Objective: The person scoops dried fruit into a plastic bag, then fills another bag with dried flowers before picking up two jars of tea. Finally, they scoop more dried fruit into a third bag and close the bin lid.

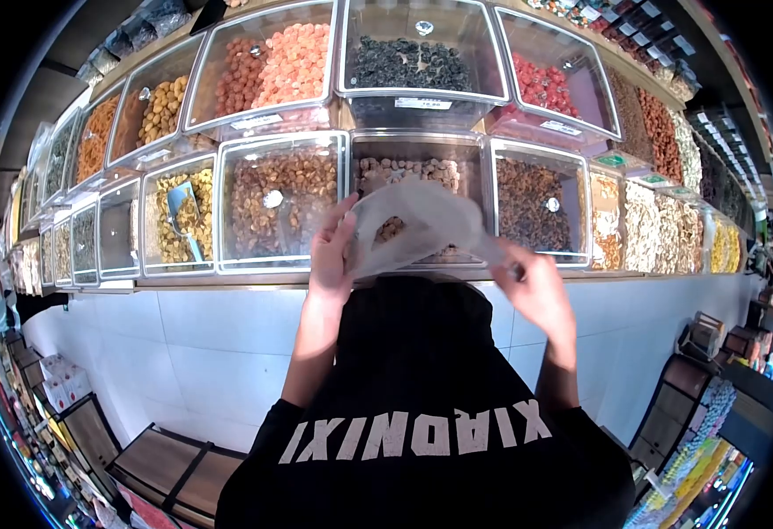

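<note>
A translucent plastic bag (439,207) is stretched between my two hands over the front row of bins. My left hand (333,242) pinches its left side, with fingers and thumb closed on the film. At the other side, my right hand (527,282) grips a twisted-looking corner of the bag between thumb and fingers. Some brown pieces (392,229) show at the bag's middle, inside it or through it. Right behind the bag is a bin of pinkish-brown pieces (413,169), partly covered by it.
Lidded clear bins flank it: brown dried pieces (285,198) to the left, darker ones (532,198) to the right. A blue scoop (183,212) lies in a bin of yellow pieces. The back row has dark pieces (413,66) and orange ones (294,66). Wooden crates (175,467) stand behind me.
</note>
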`<state>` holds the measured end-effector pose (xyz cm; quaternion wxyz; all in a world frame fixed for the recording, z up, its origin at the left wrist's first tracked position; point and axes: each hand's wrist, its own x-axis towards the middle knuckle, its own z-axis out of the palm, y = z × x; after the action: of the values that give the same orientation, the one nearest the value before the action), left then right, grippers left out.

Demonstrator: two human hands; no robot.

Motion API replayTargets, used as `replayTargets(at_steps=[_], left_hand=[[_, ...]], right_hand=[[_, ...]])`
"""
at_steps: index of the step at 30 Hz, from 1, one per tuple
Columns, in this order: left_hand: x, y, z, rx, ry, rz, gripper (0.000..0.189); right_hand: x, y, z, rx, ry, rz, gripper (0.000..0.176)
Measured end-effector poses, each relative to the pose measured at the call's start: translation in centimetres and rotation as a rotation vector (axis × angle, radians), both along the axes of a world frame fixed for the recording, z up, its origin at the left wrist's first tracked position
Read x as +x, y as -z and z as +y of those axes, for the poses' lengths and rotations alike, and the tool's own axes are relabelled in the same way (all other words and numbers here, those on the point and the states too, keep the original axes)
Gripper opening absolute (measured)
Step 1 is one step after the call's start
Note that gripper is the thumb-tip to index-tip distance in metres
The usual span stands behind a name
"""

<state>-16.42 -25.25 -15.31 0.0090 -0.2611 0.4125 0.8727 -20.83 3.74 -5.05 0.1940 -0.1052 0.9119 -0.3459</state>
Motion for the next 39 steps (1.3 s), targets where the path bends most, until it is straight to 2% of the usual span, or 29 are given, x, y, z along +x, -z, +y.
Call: replayTargets(at_steps=[1, 4, 7, 10, 12, 14, 16, 20, 23, 25, 26, 28, 30, 33, 36, 39], left_hand=[[0.4, 0.2, -0.3, -0.172, 0.103, -0.033, 0.035], [1.5, 0.1, -0.8, -0.640, 0.352, -0.071, 0.024], [2.8, -0.3, -0.8, -0.937, 0.449, -0.027, 0.016], [3.7, 1.1, -0.3, -0.717, 0.342, -0.055, 0.017], [4.3, 1.3, 0.0, -0.670, 0.276, -0.073, 0.013], [4.8, 1.0, 0.4, -0.619, 0.197, -0.099, 0.014], [5.3, 0.3, 0.9, -0.561, 0.105, -0.131, 0.018], [6.2, -0.3, 1.1, -0.481, 0.108, -0.149, 0.019], [6.3, 0.0, 1.3, -0.463, 0.110, -0.137, 0.020], [6.0, -0.4, 1.5, -0.459, 0.103, -0.161, 0.021], [5.9, -0.7, 1.6, -0.456, 0.106, -0.174, 0.021], [5.6, -0.9, 1.7, -0.459, 0.089, -0.185, 0.021], [5.2, -1.0, 1.8, -0.432, 0.037, -0.176, 0.021], [4.4, -0.3, 1.6, -0.375, -0.063, -0.096, 0.023], [3.2, -0.1, 1.4, -0.165, -0.153, -0.052, 0.026], [1.8, 0.5, 1.6, -0.002, -0.177, -0.034, 0.028]], right_hand=[[-0.3, 0.4, 1.0, -0.027, 0.047, 0.045, 0.036], [-1.9, -0.1, 1.5, 0.104, 0.192, -0.050, 0.030], [-3.1, 5.1, 1.8, 0.153, 0.077, -0.107, 0.025], [-4.7, 9.9, -1.8, 0.219, 0.094, -0.411, 0.027], [-6.1, 15.8, -3.2, 0.267, 0.122, -0.477, 0.031], [-7.2, 18.3, -4.9, 0.299, 0.112, -0.564, 0.028], [-8.1, 23.9, -5.7, 0.099, 0.077, -0.531, 0.027], [-9.9, 36.1, -7.3, -0.629, -0.075, -0.350, 0.030], [-10.8, 41.2, -8.2, -0.801, -0.197, -0.255, 0.035], [-10.9, 41.0, -8.4, -0.738, -0.280, -0.169, 0.043], [-10.6, 40.9, -7.7, -0.598, -0.329, -0.025, 0.041], [-9.6, 38.2, -6.4, -0.565, -0.297, -0.019, 0.032], [-8.6, 34.6, -5.0, -0.783, -0.137, -0.282, 0.023], [-7.4, 27.9, -4.7, -0.815, 0.315, -0.574, 0.027], [-6.9, 21.2, -1.9, -0.643, 0.287, -0.665, 0.031], [-5.4, 15.3, -0.2, -0.722, 0.322, -0.576, 0.029]])
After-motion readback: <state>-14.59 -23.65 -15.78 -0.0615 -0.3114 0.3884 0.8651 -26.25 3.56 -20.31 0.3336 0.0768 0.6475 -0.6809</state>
